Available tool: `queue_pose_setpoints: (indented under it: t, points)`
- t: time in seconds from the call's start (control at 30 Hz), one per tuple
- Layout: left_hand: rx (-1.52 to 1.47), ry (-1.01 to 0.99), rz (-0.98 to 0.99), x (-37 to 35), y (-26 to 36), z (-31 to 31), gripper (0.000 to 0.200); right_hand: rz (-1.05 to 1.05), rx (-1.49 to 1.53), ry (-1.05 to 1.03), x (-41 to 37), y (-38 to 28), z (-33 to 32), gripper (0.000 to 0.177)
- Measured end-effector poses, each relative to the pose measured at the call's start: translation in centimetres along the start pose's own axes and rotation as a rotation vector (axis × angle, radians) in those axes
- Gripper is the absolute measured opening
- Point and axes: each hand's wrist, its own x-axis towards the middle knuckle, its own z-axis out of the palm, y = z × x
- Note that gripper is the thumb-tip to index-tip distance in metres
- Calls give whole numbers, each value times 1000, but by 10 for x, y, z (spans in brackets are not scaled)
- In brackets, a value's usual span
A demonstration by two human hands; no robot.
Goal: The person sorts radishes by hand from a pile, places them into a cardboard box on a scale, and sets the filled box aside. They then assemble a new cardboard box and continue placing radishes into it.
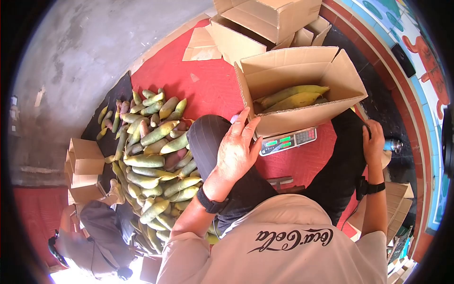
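My left hand (236, 150) is open, fingers stretched out, with the fingertips right at the near left corner of an open cardboard box (302, 113). Inside that box lie a few long green radishes (294, 100). The box stands on a digital scale (288, 141), whose lit green display and keypad show below its near side. My right hand (374, 140) rests at my right knee, holding nothing I can see, its fingers loosely apart. To the left of my legs spreads a big heap of green radishes (161, 134), some with purplish skin.
More open cardboard boxes (279, 21) are stacked at the back. Another person (101, 232) sits at the lower left beside small cartons (85, 158). A dark phone-like object (403, 60) lies on the tiled ledge at the right. Red covering (203, 83) lies over the floor.
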Motion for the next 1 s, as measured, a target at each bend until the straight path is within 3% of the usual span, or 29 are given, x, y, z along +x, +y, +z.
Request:
queue_pose_setpoints:
  t: [1.0]
  points:
    - [-56,196,-21,-5,-1,5,36,23,-80,145,-19,4,14,14]
